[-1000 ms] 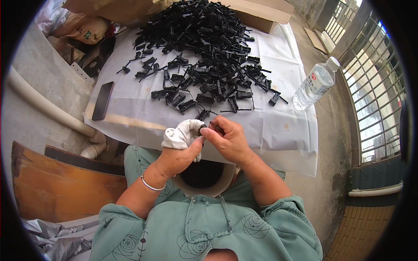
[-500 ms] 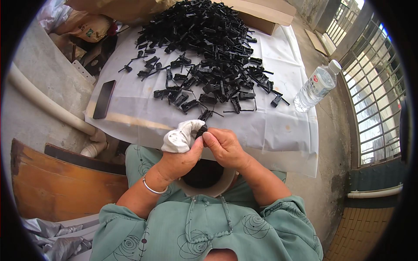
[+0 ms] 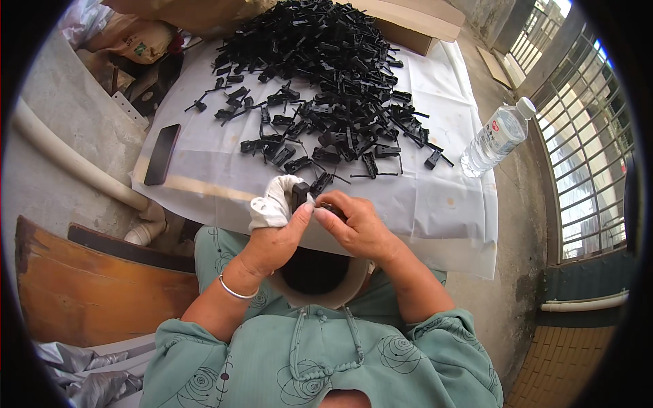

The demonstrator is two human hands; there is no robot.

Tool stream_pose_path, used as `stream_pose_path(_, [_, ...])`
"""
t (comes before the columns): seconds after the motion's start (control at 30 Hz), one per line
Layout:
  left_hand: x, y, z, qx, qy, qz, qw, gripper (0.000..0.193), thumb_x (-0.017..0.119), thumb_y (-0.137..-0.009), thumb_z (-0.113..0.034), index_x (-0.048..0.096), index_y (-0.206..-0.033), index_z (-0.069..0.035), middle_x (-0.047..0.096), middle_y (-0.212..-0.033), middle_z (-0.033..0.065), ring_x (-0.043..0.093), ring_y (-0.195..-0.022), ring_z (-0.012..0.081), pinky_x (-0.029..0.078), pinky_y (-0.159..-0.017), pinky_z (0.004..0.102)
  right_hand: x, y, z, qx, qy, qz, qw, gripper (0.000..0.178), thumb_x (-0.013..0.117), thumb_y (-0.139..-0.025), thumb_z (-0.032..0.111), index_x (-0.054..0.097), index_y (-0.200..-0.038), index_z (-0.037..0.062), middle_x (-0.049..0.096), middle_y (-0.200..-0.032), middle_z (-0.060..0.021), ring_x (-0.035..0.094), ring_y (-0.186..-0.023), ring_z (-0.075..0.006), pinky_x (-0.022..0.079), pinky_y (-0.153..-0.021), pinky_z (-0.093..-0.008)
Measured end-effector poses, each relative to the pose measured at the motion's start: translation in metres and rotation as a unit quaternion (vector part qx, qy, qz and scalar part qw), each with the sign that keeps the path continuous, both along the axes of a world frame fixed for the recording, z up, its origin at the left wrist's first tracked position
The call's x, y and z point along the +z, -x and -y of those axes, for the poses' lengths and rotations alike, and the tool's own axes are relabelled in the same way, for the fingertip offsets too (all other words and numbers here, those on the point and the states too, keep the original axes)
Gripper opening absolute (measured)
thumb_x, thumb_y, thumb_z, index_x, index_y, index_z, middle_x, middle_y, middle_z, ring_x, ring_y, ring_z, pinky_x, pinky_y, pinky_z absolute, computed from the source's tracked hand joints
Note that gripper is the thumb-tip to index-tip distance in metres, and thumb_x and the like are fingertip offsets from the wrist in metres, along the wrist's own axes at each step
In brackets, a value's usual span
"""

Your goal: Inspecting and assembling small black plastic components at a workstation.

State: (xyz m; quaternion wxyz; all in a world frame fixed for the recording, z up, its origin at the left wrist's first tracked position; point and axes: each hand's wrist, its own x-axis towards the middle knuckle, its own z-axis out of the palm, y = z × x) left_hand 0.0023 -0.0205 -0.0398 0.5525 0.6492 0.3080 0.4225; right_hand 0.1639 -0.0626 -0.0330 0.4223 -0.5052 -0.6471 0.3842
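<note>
My left hand (image 3: pixel 275 241), its fingers wrapped in white cloth (image 3: pixel 270 204), is closed on a small black plastic part (image 3: pixel 299 194). Close beside it my right hand (image 3: pixel 357 228) is curled around a dark piece (image 3: pixel 335 211), mostly covered by the fingers. The two thumbs nearly meet. Just beyond the hands another black plastic part (image 3: pixel 321 183) lies at the table's near side. Farther off rises a big heap of similar black plastic parts (image 3: pixel 306 54), many with thin stems. Below my hands, between my knees, stands a pale bucket (image 3: pixel 354 289) with a dark inside.
The table wears a white plastic sheet (image 3: pixel 435 204). A phone (image 3: pixel 163 155) lies at its left edge; a clear water bottle (image 3: pixel 496 139) stands at the right. A cardboard box (image 3: pixel 408 24) sits at the back. Left of me are a pipe (image 3: pixel 75 160) and a wooden board (image 3: pixel 95 285).
My hands have drawn slightly apart, the left moving a little left and up. The black part in the left hand now shows more, and a dark piece shows in the right.
</note>
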Motion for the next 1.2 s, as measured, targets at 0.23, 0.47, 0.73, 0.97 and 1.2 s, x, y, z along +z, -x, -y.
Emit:
stream_pose_path(0.23, [0.007, 0.002, 0.0, -0.035, 0.035, -0.021, 0.999, 0.034, 0.043, -0.09, -0.005, 0.037, -0.124, -0.004, 0.053, -0.088, 0.0023, 0.04, -0.057, 0.0044, 0.036, -0.051, 0.018, -0.018, -0.011, -0.006, -0.008, -0.248, 0.077, 0.966, 0.019, 0.067, -0.075, 0.006, 0.06, -0.092, 0.0028, 0.054, -0.062, -0.0088, 0.051, -0.054, -0.0207, 0.041, -0.05, -0.0296])
stream_pose_path(0.47, [0.021, 0.008, 0.007, -0.173, 0.187, -0.019, 0.967, 0.031, 0.043, -0.084, -0.006, 0.041, -0.115, -0.003, 0.047, -0.082, -0.0004, 0.038, -0.058, 0.0034, 0.033, -0.051, 0.0167, -0.009, -0.003, -0.001, -0.021, -0.048, -0.058, 0.997, 0.014, 0.064, -0.081, 0.011, 0.055, -0.08, 0.0014, 0.047, -0.058, -0.007, 0.042, -0.05, -0.0198, 0.037, -0.048, -0.0291])
stream_pose_path(0.73, [0.009, 0.002, 0.009, -0.056, -0.091, -0.15, 0.983, 0.024, 0.043, -0.081, -0.004, 0.046, -0.106, -0.001, 0.051, -0.086, 0.0091, 0.052, -0.073, 0.0202, 0.044, -0.068, 0.03, -0.007, 0.006, -0.001, 0.012, -0.131, 0.03, 0.991, 0.02, 0.051, -0.088, 0.013, 0.052, -0.074, -0.0003, 0.049, -0.06, -0.0144, 0.046, -0.052, -0.0321, 0.039, -0.051, -0.0358])
stream_pose_path(0.97, [0.019, 0.015, 0.01, -0.04, -0.206, -0.241, 0.948, 0.027, 0.05, -0.082, -0.011, 0.05, -0.107, 0.001, 0.056, -0.096, 0.0184, 0.056, -0.083, 0.0338, 0.045, -0.075, 0.0358, -0.016, 0.007, -0.006, 0.023, -0.105, 0.067, 0.992, 0.021, 0.054, -0.087, 0.014, 0.052, -0.071, -0.0004, 0.052, -0.063, -0.0168, 0.05, -0.056, -0.0334, 0.04, -0.052, -0.0377])
stream_pose_path(1.2, [0.008, 0.031, -0.01, -0.019, -0.208, -0.294, 0.933, 0.02, 0.055, -0.084, -0.015, 0.06, -0.099, -0.003, 0.062, -0.094, 0.0142, 0.057, -0.089, 0.0311, 0.046, -0.08, 0.036, 0.01, 0.019, -0.002, -0.04, -0.118, 0.253, 0.959, 0.027, 0.06, -0.082, 0.02, 0.053, -0.103, 0.0046, 0.06, -0.07, -0.0125, 0.059, -0.064, -0.0311, 0.046, -0.055, -0.0393])
